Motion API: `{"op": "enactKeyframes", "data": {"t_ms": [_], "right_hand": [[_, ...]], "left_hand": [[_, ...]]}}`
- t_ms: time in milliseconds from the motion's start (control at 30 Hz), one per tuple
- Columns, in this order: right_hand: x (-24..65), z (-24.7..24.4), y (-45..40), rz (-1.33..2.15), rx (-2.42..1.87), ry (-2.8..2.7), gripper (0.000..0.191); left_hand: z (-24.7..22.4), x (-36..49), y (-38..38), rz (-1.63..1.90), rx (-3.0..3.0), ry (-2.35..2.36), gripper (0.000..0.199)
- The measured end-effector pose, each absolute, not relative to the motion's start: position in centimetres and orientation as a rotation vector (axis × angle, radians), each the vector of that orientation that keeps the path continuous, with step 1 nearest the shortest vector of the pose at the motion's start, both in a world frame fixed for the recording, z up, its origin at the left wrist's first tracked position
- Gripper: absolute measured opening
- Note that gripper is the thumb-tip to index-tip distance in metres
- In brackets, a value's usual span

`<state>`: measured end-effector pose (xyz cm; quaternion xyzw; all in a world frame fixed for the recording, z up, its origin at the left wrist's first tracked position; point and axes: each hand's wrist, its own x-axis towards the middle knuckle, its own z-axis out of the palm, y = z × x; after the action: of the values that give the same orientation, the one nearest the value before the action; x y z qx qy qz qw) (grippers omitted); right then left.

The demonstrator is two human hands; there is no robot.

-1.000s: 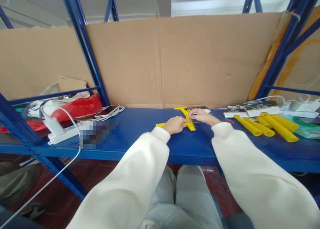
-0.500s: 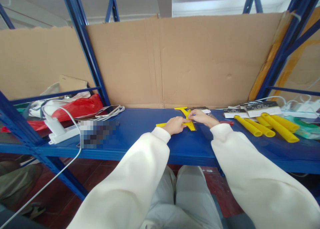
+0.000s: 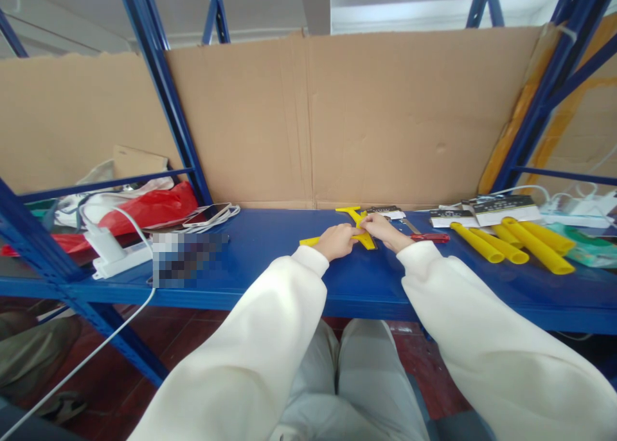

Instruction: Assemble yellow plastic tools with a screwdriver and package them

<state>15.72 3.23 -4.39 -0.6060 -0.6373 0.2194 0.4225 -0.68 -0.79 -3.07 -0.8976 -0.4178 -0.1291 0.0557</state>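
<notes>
A yellow T-shaped tool (image 3: 369, 240), looking like a scraper or squeegee, lies low over the blue shelf with its wide head to the right. My left hand (image 3: 337, 240) is closed around its handle, whose end sticks out on the left. At the middle of the head, the fingers of my right hand (image 3: 378, 227) are pinched together; what they hold, if anything, is too small to make out. Just right of that hand lies a red-handled tool (image 3: 430, 238) with a metal blade or shaft. Behind my hands is a small black-and-white packet (image 3: 384, 211).
Several yellow tubes (image 3: 540, 247) lie on the right, before black-and-white boxes (image 3: 504, 208). To the left are a white power strip (image 3: 123, 261), a phone (image 3: 207, 215) with a cable, and a red bag (image 3: 149, 208). A cardboard sheet (image 3: 376, 119) walls the back of the blue shelf (image 3: 270, 261).
My right hand has shifted slightly left along the yellow head, uncovering more of the red-handled tool. My left hand stays on the handle.
</notes>
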Motion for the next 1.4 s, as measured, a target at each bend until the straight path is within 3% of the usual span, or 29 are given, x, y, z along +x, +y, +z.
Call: {"op": "enactKeyframes", "data": {"t_ms": [300,533,633,1400], "right_hand": [[15.4,-3.0,2.8,0.548,-1.410,-1.315,0.013],[16.9,-1.3,0.9,1.256,-1.380,-1.496,0.009],[17.2,-1.4,0.6,1.403,-1.373,-1.567,0.011],[18.4,-2.8,2.5,1.460,-1.208,-1.614,0.019]], "left_hand": [[-2.9,-0.7,-0.6,-0.450,-2.686,-1.317,0.040],[-2.9,-0.9,-0.2,-0.483,-2.644,-1.413,0.041],[-2.9,-0.9,-0.2,-0.472,-2.647,-1.428,0.041],[-3.0,-0.7,-0.7,-0.327,-2.568,-1.375,0.052]]}}
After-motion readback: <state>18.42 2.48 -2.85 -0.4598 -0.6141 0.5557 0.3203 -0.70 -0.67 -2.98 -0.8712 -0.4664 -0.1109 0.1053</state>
